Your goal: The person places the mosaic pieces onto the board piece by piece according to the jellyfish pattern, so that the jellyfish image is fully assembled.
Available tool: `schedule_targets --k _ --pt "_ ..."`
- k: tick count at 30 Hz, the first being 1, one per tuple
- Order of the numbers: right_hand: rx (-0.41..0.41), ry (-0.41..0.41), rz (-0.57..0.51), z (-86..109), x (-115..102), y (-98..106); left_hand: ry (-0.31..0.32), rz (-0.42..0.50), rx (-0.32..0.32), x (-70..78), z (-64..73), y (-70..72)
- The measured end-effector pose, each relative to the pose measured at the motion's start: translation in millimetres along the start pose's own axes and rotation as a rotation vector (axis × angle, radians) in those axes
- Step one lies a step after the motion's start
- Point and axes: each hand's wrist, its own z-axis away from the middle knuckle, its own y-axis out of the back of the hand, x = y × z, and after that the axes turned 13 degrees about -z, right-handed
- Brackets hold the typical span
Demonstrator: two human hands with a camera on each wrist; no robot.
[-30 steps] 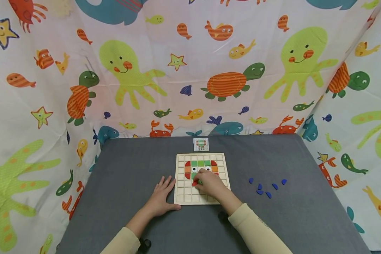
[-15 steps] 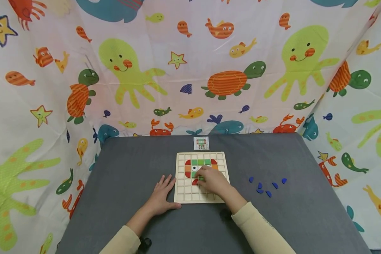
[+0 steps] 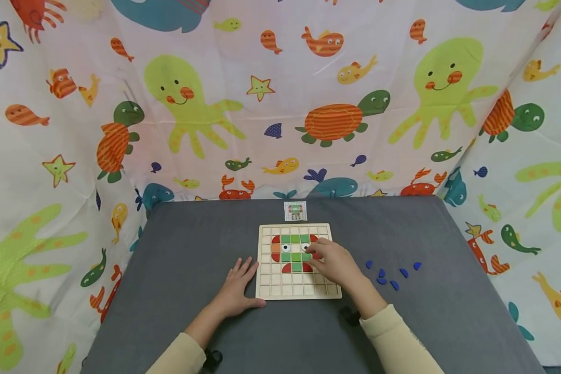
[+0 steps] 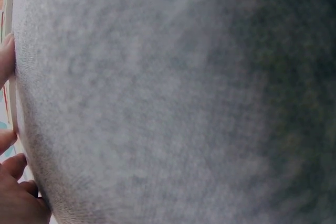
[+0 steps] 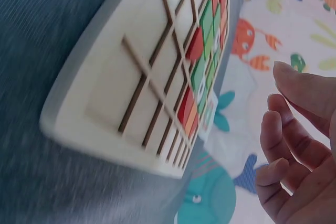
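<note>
Plainly, in the head view, the board [image 3: 299, 292] lies flat on the grey worktop [image 3: 205, 228], bearing red, green and orange tiles [image 3: 295, 239] and two eye tiles [image 3: 285, 248]. A card [image 3: 295, 211] lies just beyond it, and six blue pieces [image 3: 404, 272] lie scattered to its right. The left hand [image 3: 236, 291] rests on the worktop, fingers spread, at the board's left edge. The right hand [image 3: 338, 267] is over the board's right side, fingers bent. The left wrist view is mostly blurred grey cloth, fingers showing at its left edge. In the right wrist view, the right hand's thumb and loosely bent fingers leave a narrow, empty gap near the board.
</note>
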Motion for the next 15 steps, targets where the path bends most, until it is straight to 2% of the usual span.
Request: schedule_targets --k 8,15 --pt "0.054 -0.029 -0.007 13.7 20.5 24.4 0.014 0.008 -0.008 -1.3 -0.9 -1.3" --pt "0.079 -0.095 0.003 27.3 42.9 39.4 0.009 0.007 -0.004 -0.7 -0.9 -1.2"
